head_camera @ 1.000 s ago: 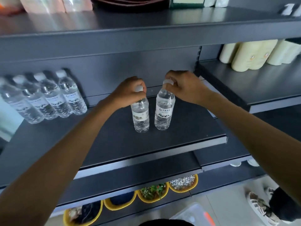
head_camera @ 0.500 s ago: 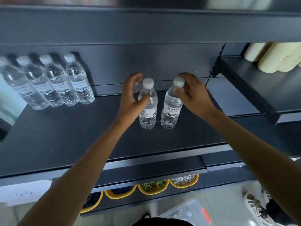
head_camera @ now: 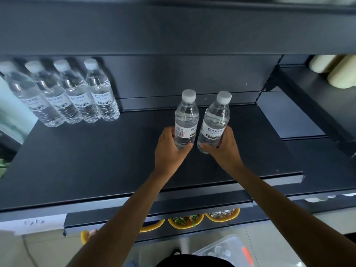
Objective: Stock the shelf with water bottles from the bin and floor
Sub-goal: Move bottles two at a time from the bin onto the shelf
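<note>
Fingers [head_camera: 168,132] grip two bottles [head_camera: 186,120] on dark shelf [head_camera: 92,162].

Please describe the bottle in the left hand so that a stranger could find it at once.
On the dark shelf, a row of four bottles stands at the back left. Right of them, two more, side by side, are each gripped by a hand. The left one, in the left hand, shows a barcode on its label; the right bottle shows a logo.
</note>
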Action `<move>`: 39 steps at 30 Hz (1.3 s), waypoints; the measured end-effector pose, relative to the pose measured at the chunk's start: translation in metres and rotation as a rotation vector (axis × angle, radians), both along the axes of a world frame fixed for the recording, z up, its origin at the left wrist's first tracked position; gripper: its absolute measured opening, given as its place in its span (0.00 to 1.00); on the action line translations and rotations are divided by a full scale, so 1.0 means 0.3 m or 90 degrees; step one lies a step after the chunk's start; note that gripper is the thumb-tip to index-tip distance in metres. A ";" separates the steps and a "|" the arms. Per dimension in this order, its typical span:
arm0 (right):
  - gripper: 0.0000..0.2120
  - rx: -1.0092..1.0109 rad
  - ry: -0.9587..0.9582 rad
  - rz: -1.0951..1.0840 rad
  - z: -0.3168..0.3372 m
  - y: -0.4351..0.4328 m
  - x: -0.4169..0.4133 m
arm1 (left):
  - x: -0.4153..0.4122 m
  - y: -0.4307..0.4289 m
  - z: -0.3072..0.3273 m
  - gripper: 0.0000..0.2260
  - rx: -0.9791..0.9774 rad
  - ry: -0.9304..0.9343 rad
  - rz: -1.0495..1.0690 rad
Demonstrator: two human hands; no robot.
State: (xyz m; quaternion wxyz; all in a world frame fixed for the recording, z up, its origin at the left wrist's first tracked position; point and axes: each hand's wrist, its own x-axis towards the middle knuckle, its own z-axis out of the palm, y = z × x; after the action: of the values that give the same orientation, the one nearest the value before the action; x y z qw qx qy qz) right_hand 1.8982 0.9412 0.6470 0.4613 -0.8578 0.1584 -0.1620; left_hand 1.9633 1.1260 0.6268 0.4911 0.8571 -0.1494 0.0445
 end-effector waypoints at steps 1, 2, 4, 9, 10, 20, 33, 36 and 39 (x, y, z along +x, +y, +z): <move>0.35 -0.001 -0.002 0.001 -0.009 0.009 0.016 | 0.010 0.009 -0.001 0.30 -0.010 0.004 -0.004; 0.35 -0.005 0.002 0.003 -0.011 0.020 0.030 | 0.020 0.019 -0.001 0.30 -0.019 0.011 -0.007; 0.33 -0.005 0.000 0.004 -0.023 0.043 0.066 | 0.041 0.042 0.003 0.31 -0.023 0.015 -0.009; 0.31 0.009 -0.011 0.005 -0.043 0.110 0.169 | 0.116 0.109 0.014 0.29 -0.041 0.030 0.021; 0.31 0.016 -0.007 0.007 -0.042 0.126 0.187 | 0.135 0.123 0.012 0.29 -0.044 0.034 0.033; 0.30 0.021 0.023 0.038 -0.021 0.278 0.369 | 0.319 0.273 -0.004 0.25 -0.073 0.010 0.152; 0.31 -0.095 0.091 0.016 0.015 0.450 0.551 | 0.386 0.332 -0.022 0.19 -0.005 0.028 0.252; 0.32 -0.081 0.108 0.017 0.011 0.460 0.577 | 0.391 0.339 -0.023 0.19 -0.039 0.040 0.287; 0.31 -0.052 0.119 0.028 0.014 0.470 0.595 | 0.400 0.340 -0.016 0.17 -0.045 0.057 0.314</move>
State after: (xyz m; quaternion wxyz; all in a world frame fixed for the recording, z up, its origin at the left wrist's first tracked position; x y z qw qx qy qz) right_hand 2.0767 1.0822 0.6513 0.4129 -0.8903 0.1754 -0.0777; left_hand 2.0832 1.2279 0.6219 0.5010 0.8510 0.0879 0.1303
